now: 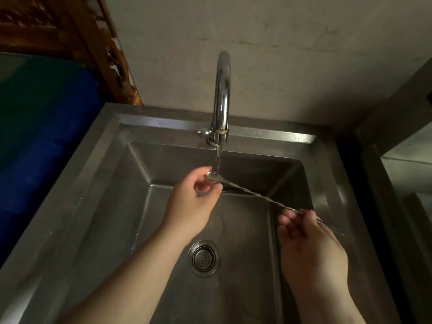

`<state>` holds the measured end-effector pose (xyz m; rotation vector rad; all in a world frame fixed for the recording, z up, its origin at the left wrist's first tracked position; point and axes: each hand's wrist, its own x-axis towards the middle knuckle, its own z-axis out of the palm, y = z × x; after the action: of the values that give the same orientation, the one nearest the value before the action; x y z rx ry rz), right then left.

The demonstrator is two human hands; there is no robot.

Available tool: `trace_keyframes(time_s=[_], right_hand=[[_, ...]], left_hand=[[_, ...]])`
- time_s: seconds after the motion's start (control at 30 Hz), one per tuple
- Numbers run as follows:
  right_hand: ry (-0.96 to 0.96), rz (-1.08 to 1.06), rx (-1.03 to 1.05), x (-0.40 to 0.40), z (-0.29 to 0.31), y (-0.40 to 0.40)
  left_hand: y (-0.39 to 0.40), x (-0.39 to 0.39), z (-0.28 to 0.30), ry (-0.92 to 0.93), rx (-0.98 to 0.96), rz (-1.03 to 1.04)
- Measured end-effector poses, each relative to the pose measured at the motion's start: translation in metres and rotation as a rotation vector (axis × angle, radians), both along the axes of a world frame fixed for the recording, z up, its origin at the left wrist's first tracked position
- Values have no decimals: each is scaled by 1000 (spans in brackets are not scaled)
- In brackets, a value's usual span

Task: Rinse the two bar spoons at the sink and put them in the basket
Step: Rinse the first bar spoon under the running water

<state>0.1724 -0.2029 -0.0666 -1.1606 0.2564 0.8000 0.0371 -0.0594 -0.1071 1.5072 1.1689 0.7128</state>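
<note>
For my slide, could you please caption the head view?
Both hands hold bar spoons under the running tap, over the sink.

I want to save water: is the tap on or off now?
On. Water runs from the tap onto the spoon bowl.

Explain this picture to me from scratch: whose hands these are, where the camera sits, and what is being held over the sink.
There is no machine here. A person wears a camera on the head, so you look down at their own two bare hands. Below is a steel sink with a drain. Water runs from the tap. The left hand pinches the bowl end of the long bar spoons under the stream; the right hand has its grip on the other end. Whether both spoons are there is hard to tell. No basket is in view.
</note>
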Motion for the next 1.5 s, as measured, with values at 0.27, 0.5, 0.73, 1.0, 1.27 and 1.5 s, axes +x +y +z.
trace_keyframes(time_s=[0.27,0.5,0.73,1.0,1.27,1.5], right_hand=[[261,-89,27,-12,-35,14],[550,28,-67,-41,-62,38],[20,458,-480,-63,-76,64],[-583,544,-164,-48,-34,86],[-629,502,13,-45,-25,102],[-632,476,38,-46,-18,112]], left_hand=[[8,23,-5,-441,-331,112],[10,46,5,-569,-432,109],[17,42,6,-429,-136,-190],[20,33,16,-441,-114,-256],[33,24,36,-346,-10,-222],[32,26,43,-389,-49,-125]])
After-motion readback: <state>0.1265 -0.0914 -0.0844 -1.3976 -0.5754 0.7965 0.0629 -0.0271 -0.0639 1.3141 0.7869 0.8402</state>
